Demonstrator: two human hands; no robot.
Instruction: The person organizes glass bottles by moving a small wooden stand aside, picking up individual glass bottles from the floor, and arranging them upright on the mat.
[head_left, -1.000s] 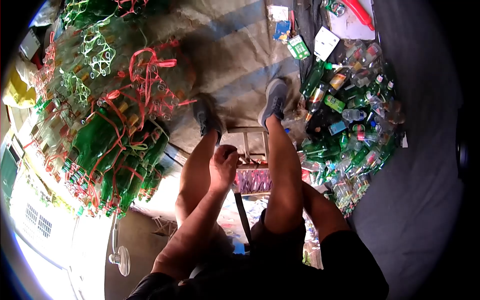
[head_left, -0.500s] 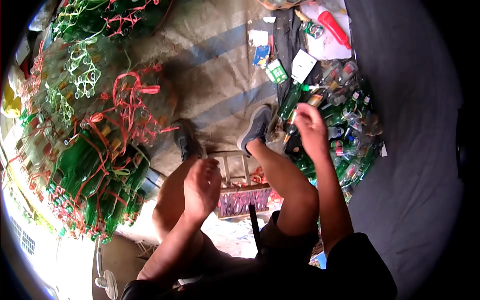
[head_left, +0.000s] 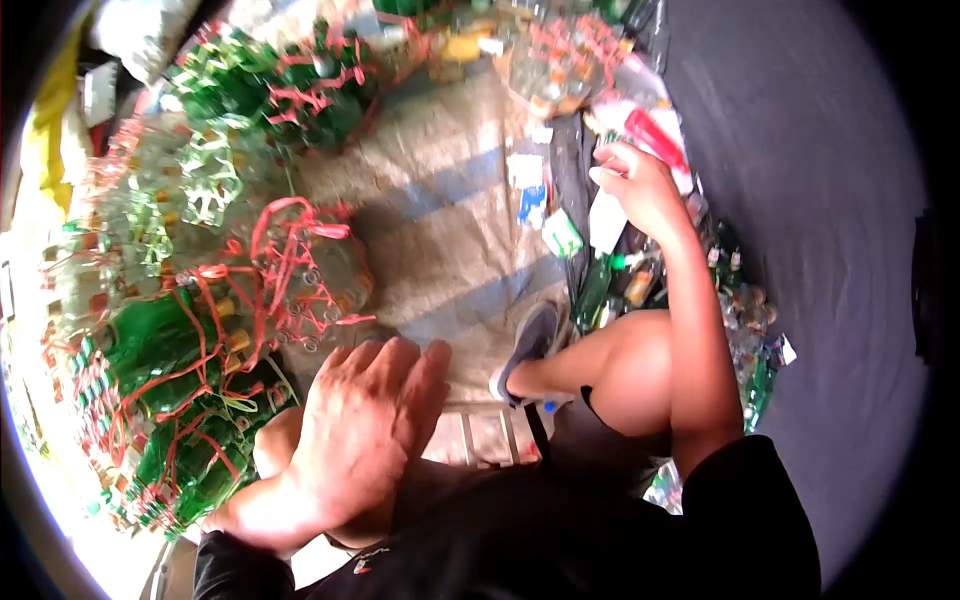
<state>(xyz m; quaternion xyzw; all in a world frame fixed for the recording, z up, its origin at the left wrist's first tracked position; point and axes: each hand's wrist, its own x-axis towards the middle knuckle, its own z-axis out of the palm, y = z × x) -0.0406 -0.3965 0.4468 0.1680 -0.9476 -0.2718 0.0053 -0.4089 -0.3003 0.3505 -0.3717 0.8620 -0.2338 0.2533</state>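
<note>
My left hand (head_left: 365, 425) is held up over my lap, its back toward me and its fingers loosely stretched. I see nothing in it, though the palm is hidden. My right hand (head_left: 640, 190) reaches forward on the right, with bent fingers a little apart and no held object visible. It hovers over a white card (head_left: 607, 222) and close to a red plastic bottle (head_left: 655, 138). Below it, beside my knee, lie a green glass bottle (head_left: 594, 292) and a brown-labelled bottle (head_left: 641, 286).
Bundles of green bottles (head_left: 160, 350) tied with red straps (head_left: 290, 235) fill the left. A striped tarp (head_left: 430, 200) covers the floor. A green-white box (head_left: 562, 234) and a blue packet (head_left: 532, 205) lie near the loose bottles. Dark cloth (head_left: 820, 300) spans the right.
My view has shifted, so the floor things appear lower. My right hand has moved forward, from over the loose bottles toward the red bottle. My left hand has come up closer to the camera.
</note>
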